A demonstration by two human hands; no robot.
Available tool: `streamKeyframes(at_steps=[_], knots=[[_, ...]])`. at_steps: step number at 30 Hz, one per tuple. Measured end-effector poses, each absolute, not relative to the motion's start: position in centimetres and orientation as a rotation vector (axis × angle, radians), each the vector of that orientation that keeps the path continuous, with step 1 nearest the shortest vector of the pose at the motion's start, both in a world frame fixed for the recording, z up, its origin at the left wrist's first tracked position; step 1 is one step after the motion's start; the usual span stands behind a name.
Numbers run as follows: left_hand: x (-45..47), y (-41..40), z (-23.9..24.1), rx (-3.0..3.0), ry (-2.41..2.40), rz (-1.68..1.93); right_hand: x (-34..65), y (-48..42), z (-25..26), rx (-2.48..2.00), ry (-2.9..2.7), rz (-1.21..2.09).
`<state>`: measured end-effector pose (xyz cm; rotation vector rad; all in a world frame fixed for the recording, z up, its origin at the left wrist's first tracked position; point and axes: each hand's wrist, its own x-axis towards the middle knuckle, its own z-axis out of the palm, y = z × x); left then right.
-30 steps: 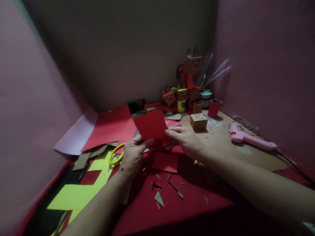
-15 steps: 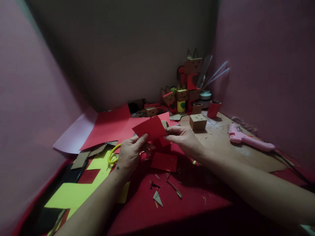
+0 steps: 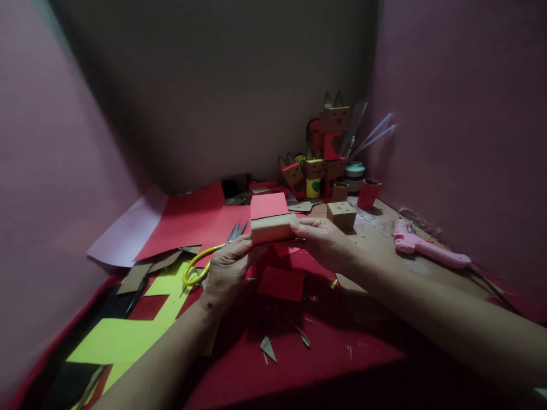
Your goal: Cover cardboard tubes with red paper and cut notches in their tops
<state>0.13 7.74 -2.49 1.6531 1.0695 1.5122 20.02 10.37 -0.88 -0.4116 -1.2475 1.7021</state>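
Between my two hands is a brown cardboard tube (image 3: 273, 229), lying crosswise above the red tabletop. A piece of red paper (image 3: 269, 205) shows just behind its upper edge; whether the two are joined I cannot tell. My left hand (image 3: 228, 267) is closed at the tube's left end, its fingertips partly hidden. My right hand (image 3: 322, 242) pinches the right end, thumb on the front. Scissors with yellow handles (image 3: 196, 279) lie beside my left hand, blades pointing away. Below the tube, a small red paper rectangle (image 3: 281, 285) lies flat.
Cardboard animal figures (image 3: 335, 134) stand at the back, near a small box with a drawn face (image 3: 341, 215) and a red-wrapped tube (image 3: 368, 193). A pink glue gun (image 3: 429, 245) lies right. Yellow paper (image 3: 113, 339) and large red sheets (image 3: 188, 219) lie left, with scraps (image 3: 268, 348) in front.
The red paper in my hands has turned, and the cardboard tube now shows in front of it. My left hand has moved slightly, uncovering the scissors' blades.
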Motion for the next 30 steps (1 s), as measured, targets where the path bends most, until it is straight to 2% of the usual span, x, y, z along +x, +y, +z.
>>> streamKeyframes(at_steps=[4,12,19,30], knots=[[0.2,7.7,-2.9,1.869,1.040,1.450,20.7,10.3,-2.1,-0.404,-1.287,1.643],[1.2,6.9,-2.1,1.648,1.221,1.380,21.1,10.1,-2.2,-0.602,-1.455,1.427],[1.0,7.2,-2.6,1.832,1.107,1.392,21.9,9.5,-1.6,-0.852,-1.532,1.431],[0.5,7.5,-3.2,1.933,1.080,1.440,21.6,9.8,-1.6,-0.800,-1.380,1.469]])
